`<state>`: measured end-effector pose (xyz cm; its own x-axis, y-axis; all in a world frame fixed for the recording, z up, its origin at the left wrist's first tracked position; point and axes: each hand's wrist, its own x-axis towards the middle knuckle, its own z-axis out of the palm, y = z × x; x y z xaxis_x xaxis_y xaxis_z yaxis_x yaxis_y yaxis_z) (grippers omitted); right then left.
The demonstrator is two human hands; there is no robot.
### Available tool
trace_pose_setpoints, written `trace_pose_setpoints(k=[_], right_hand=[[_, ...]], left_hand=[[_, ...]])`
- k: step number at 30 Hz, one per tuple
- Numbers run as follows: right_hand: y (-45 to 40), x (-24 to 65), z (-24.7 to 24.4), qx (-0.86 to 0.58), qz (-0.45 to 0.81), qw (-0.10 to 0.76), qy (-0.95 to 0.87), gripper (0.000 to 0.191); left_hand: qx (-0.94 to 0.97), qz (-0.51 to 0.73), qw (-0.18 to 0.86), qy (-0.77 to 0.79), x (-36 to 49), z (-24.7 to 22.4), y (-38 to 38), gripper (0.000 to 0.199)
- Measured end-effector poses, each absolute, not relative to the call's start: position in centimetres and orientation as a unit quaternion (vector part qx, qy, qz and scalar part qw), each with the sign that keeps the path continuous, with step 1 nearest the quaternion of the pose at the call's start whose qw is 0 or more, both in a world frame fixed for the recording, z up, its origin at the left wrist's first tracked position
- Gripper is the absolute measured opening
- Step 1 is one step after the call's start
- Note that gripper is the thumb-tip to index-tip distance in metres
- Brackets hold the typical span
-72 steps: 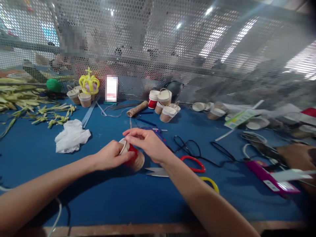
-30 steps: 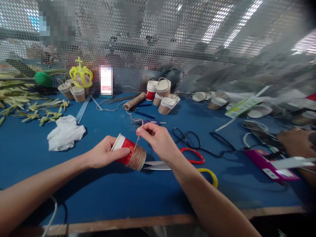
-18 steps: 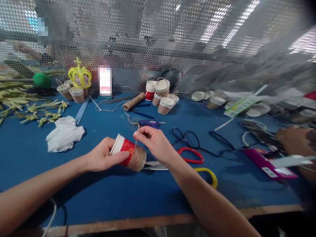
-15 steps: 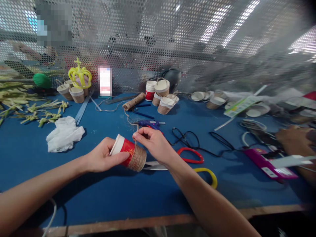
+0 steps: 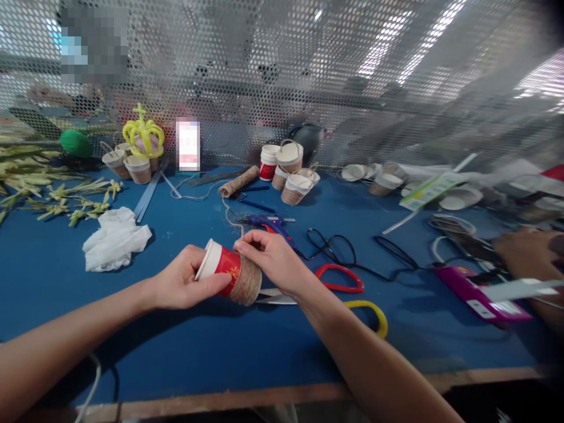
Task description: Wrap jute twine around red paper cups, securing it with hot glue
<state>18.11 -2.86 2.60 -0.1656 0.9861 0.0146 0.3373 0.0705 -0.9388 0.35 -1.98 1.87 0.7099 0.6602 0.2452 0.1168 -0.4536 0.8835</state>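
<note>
My left hand (image 5: 187,281) is closed around a red and white paper cup (image 5: 224,267), which lies tilted with its white rim to the left. Brown twine (image 5: 247,283) is wound in close rows over the cup's base end. Between thumb and fingers, my right hand (image 5: 264,255) pinches the loose strand against the cup's upper side. That strand runs back to a twine roll (image 5: 240,181). Scissors with one red and one yellow handle (image 5: 339,276) lie under my right forearm, partly hidden. A blue glue gun (image 5: 271,222) rests just behind my right hand.
Twine-wrapped cups (image 5: 297,187) stand at the back beside stacked red cups (image 5: 268,161). Crumpled white tissue (image 5: 115,239) lies to the left. Black cable (image 5: 335,249) loops toward a purple power strip (image 5: 478,291) at right, near another person's hand (image 5: 526,249). A perforated metal screen (image 5: 247,88) rises behind.
My right hand has shifted slightly left along the cup with the pinched twine. My left hand keeps its hold on the cup, which has barely moved.
</note>
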Motion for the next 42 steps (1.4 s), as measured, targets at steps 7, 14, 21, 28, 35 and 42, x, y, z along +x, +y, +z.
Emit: trace_pose_setpoints(k=[7, 14, 21, 28, 35, 42], right_hand=[[-2.7, 18.0, 2.2, -0.525, 0.44, 0.362, -0.633, 0.019], [-2.6, 18.9, 2.9, -0.53, 0.446, 0.383, -0.611, 0.036], [-3.1, 19.9, 4.1, -0.513, 0.451, 0.335, -0.649, 0.03], [-3.7, 19.0, 3.7, -0.52, 0.334, 0.318, -0.718, 0.034], [-3.2, 18.9, 3.0, -0.485, 0.317, 0.329, -0.746, 0.025], [-3.1, 17.8, 2.0, -0.478, 0.326, 0.37, -0.727, 0.024]], left_hand=[[0.804, 0.29, 0.462, 0.237, 0.4, 1.9, -2.0, 0.029], [0.779, 0.333, 0.462, 0.263, 0.2, 1.7, -1.3, 0.021], [0.755, 0.31, 0.492, 0.302, 0.1, 1.6, -0.3, 0.016], [0.576, 0.291, 0.691, 0.325, 0.3, 1.1, 0.4, 0.032], [0.624, 0.282, 0.642, 0.344, 0.6, 0.9, -0.1, 0.023], [0.645, 0.285, 0.611, 0.36, 0.9, 0.3, -0.6, 0.026]])
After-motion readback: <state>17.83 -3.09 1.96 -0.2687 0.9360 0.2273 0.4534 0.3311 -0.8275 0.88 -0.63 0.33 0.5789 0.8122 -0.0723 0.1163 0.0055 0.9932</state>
